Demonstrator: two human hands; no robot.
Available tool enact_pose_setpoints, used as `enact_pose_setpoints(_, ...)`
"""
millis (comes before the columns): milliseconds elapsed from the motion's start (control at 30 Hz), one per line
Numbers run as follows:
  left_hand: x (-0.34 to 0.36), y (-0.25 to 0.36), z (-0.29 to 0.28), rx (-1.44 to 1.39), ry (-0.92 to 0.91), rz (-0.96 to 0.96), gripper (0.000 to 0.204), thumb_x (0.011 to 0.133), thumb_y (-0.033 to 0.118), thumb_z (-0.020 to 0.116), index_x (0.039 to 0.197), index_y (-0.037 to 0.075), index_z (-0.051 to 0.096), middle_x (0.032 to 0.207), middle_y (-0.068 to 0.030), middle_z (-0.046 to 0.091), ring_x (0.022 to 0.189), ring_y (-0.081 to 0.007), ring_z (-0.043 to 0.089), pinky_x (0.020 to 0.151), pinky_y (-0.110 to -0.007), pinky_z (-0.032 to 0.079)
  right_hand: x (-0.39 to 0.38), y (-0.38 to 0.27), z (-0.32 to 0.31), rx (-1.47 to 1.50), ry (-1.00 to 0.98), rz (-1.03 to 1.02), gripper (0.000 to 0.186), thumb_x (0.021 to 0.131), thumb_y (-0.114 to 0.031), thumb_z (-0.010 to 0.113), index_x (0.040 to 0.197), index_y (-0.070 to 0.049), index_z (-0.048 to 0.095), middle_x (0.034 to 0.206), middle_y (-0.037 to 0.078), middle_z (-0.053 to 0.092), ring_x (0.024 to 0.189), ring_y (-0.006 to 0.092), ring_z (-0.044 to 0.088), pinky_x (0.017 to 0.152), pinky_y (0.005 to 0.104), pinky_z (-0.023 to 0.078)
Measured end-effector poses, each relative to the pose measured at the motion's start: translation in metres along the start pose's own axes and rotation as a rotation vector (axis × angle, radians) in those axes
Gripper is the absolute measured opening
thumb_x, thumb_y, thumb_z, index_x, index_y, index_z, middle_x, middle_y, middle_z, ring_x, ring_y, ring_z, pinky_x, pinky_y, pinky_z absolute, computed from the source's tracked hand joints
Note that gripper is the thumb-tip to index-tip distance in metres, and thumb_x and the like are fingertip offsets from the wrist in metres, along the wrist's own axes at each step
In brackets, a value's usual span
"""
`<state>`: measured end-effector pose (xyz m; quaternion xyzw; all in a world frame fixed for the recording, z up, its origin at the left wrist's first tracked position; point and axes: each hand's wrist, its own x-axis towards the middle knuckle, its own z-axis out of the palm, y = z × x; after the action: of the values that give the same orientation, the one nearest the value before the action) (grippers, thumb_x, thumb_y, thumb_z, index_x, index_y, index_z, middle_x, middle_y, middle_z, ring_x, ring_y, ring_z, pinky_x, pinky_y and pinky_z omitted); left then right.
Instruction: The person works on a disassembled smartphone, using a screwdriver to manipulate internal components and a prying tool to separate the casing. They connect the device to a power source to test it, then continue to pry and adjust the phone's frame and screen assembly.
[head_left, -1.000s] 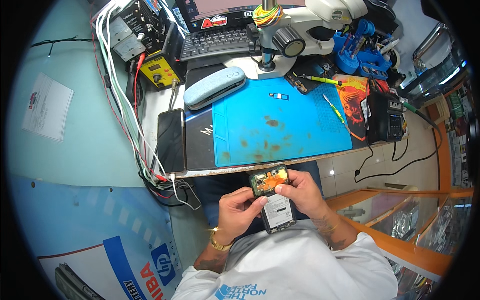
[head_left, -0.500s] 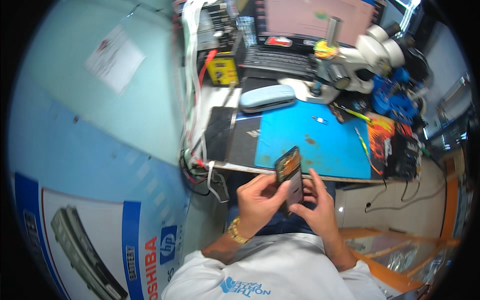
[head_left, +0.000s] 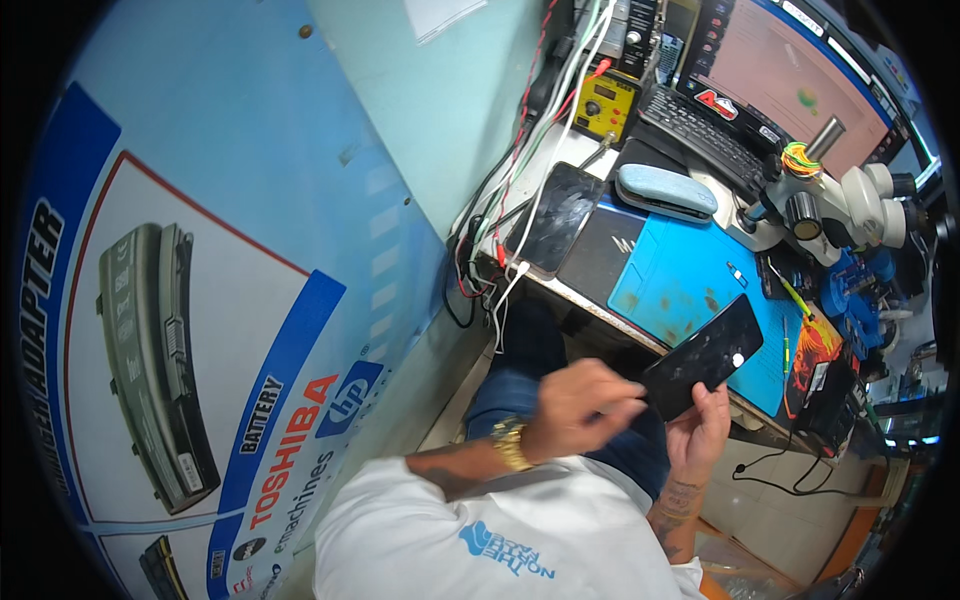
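Note:
My right hand [head_left: 697, 430] holds a black phone [head_left: 700, 355] by its lower right part, thumb and fingers on it, with the dark glass face turned up and a small bright glint on it. The phone is tilted over the front of the blue work mat [head_left: 655, 295]. Just beside the phone's lower left corner is my left hand [head_left: 585, 410], fingers bent and smeared by motion, with a gold watch [head_left: 508, 443] on its wrist. Whether those fingertips touch the phone I cannot make out.
The desk carries another phone [head_left: 553, 218], a spectacle case [head_left: 665, 192], a microscope [head_left: 805, 215], a laptop [head_left: 700, 140], a yellow-fronted station [head_left: 605, 110], a blue tool holder [head_left: 850, 300] and screwdrivers [head_left: 790, 290]. Cables hang at the left edge beside a wall poster [head_left: 200, 370].
The view has swung left. The phone has been flipped from its opened back to its glass face. My left hand has shifted from gripping it to its lower left corner, blurred.

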<state>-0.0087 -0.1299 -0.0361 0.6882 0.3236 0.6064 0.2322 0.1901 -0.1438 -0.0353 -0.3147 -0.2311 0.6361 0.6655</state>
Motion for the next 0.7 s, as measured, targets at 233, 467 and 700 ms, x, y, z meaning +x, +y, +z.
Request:
enact_pose_setpoints(233,-0.106,-0.067,-0.068,0.362,0.163,-0.866,0.01,0.092,0.01,0.068,0.098,0.004,0.072,0.082,-0.008,0.07,0.071,-0.0181,0.067,0.066,-0.031,0.053,0.049,-0.028,-0.025,0.05,-0.026,-0.161,0.036,0.105,-0.007,0.05,0.141,-0.004,0.049,0.135,0.008,0.062,0.124,0.0202,0.06,0.11,0.0357,0.047)
enact_pose_setpoints(467,-0.208,-0.242,-0.098,0.593,0.003,-1.179,0.038,0.085,0.036,0.071,0.106,0.004,0.075,0.098,-0.0223,0.074,0.097,-0.0393,0.071,0.085,-0.044,0.056,0.076,-0.026,-0.043,0.096,-0.184,-0.089,0.037,0.108,-0.017,0.047,0.144,-0.008,0.045,0.139,0.011,0.058,0.127,0.0313,0.059,0.105,0.0599,0.049)
enact_pose_setpoints(700,-0.201,-0.311,-0.089,0.898,0.027,-1.05,0.032,0.087,0.043,0.067,0.101,0.015,0.077,0.091,-0.0236,0.072,0.091,-0.0458,0.069,0.08,-0.054,0.055,0.082,-0.025,-0.051,0.049,-0.144,-0.062,0.031,0.107,-0.018,0.052,0.136,-0.008,0.05,0.135,0.013,0.062,0.123,0.0326,0.062,0.101,0.0574,0.052)
